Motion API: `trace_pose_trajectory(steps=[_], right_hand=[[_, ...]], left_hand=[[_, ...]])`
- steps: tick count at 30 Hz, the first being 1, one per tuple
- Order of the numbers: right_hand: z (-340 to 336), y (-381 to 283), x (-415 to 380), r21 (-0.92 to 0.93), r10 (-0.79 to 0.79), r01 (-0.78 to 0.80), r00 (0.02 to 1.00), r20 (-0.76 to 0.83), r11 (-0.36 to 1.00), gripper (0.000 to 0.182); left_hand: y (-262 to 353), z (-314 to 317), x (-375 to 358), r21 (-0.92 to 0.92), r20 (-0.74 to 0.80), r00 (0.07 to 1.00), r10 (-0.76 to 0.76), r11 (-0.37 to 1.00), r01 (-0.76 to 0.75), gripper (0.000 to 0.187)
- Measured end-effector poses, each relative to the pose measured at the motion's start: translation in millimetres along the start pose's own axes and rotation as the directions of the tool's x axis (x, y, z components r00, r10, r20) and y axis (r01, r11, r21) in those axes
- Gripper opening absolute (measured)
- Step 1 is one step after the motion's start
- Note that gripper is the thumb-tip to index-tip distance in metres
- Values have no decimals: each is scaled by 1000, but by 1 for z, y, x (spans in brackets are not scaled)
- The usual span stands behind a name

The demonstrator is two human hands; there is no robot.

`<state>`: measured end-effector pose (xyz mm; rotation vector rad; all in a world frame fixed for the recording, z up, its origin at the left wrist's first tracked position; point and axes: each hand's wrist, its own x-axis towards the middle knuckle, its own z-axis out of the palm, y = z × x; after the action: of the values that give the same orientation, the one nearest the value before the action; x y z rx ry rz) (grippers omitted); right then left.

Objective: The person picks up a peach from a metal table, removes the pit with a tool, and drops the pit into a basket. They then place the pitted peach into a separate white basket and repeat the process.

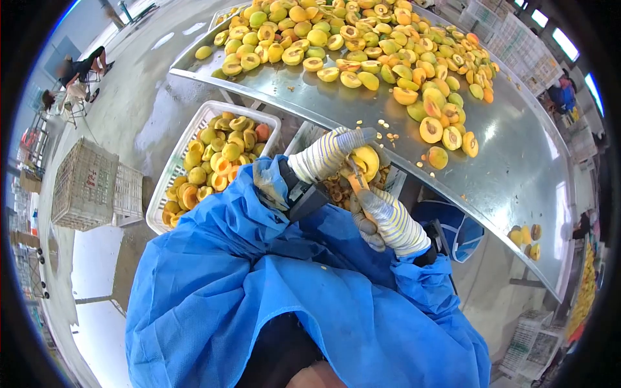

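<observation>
My left hand (333,150), in a striped glove with a grey palm, is closed around a yellow peach half (367,160) at the near edge of the table. My right hand (387,220), gloved the same way, grips a small hand tool with an orange-brown handle (355,181). The tool's upper end meets the fruit, and its tip cannot be made out. Beneath both hands, a container of brown peach pits (341,191) shows in part. Several pale kernels (380,121) and brown bits lie on the metal just beyond my left fingertips.
A metal table (504,152) carries a large heap of halved peaches (362,39). To my left stands a white crate (155,205) holding peach halves (226,152). Stacked crates (87,184) are farther left. A blue-and-white bag (466,238) hangs below the table. People sit at far left.
</observation>
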<state>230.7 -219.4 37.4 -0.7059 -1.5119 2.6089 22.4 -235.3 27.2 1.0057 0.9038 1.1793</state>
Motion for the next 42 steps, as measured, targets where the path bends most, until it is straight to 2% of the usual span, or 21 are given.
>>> trace_pose_trajectory(steps=[5, 9, 12, 13, 14, 15, 16, 19, 20, 22, 25, 28, 29, 30, 32, 35, 37, 39, 40, 41, 42], right_hand=[[-3, 2, 0, 344, 58, -133, 974, 221, 930, 46], [-2, -2, -4, 200, 14, -48, 986, 166, 979, 49], [-11, -7, -12, 44, -54, 55, 998, -28, 998, 47], [-15, -11, -13, -42, -50, 49, 998, -36, 998, 46], [-18, -10, -11, -157, -81, 68, 993, -81, 985, 45], [-21, -8, -9, -270, -120, 82, 985, -126, 959, 45], [-23, -7, -8, -378, -162, 88, 972, -169, 921, 44], [-22, -10, -13, -486, -194, 79, 962, -191, 870, 44], [-24, -10, -13, -520, -202, 77, 961, -188, 851, 44], [-26, -7, -6, -688, -325, 168, 940, -103, 706, 40], [-28, -8, -1, -818, -381, 228, 925, 13, 527, 35], [-31, -6, 2, -831, -310, 128, 949, -55, 541, 33], [-31, -6, 1, -809, -271, 101, 960, -74, 580, 37], [-31, -9, -1, -822, -295, 133, 954, -45, 553, 40], [-31, -12, -3, -844, -345, 197, 939, 15, 499, 44], [-30, -14, 1, -810, -337, 175, 941, -29, 559, 40], [-27, -20, 5, -804, -326, 190, 945, -5, 563, 36], [-26, -18, 10, -807, -392, 242, 920, 15, 538, 35], [-28, -16, 12, -809, -427, 268, 904, 24, 524, 35], [-35, -10, 17, -879, -573, 440, 775, 268, 184, 35], [-39, -5, 19, -881, -574, 432, 778, 256, 193, 35]], left_hand=[[17, 16, -11, -75, -24, 1000, -18, 997, 16, 52], [6, 21, -5, -327, -246, 964, 102, 927, -182, 48], [-12, -19, 4, -165, -412, 895, 174, 951, -261, 48], [-5, -24, -10, 41, -354, 882, 312, 947, -319, 54], [-12, -37, -8, 181, -472, 852, 226, 971, -158, 51], [14, -29, -28, 688, -405, 862, 305, 722, 68, 45], [40, -19, -53, 945, -314, 890, 331, 205, 257, 40], [44, -38, -81, 924, -383, 923, -36, -16, 383, 27], [30, -56, -91, 950, -312, 950, -30, -22, 311, 37], [29, -53, -93, 933, -168, 980, 109, 339, 123, 30], [41, -44, -88, 861, -238, 956, 174, 493, 125, 26], [50, -80, -90, 921, -332, 906, 263, 299, 250, 25], [68, -78, -99, 833, -524, 836, 161, 303, 463, 30], [87, -77, -105, 754, -650, 758, 57, 171, 634, 34], [62, -134, -129, 722, -690, 700, 185, 105, 683, 35], [82, -136, -102, 847, -465, 815, 346, -92, 523, 36], [76, -147, -55, 891, -422, 797, 432, 32, 454, 37], [71, -162, 10, 969, -238, 837, 492, 68, 236, 37], [79, -157, 44, 947, -302, 881, 363, 7, 322, 35], [69, -168, 73, 962, -172, 878, 446, -118, 248, 34], [69, -169, 102, 938, -154, 924, 350, -243, 248, 33]])
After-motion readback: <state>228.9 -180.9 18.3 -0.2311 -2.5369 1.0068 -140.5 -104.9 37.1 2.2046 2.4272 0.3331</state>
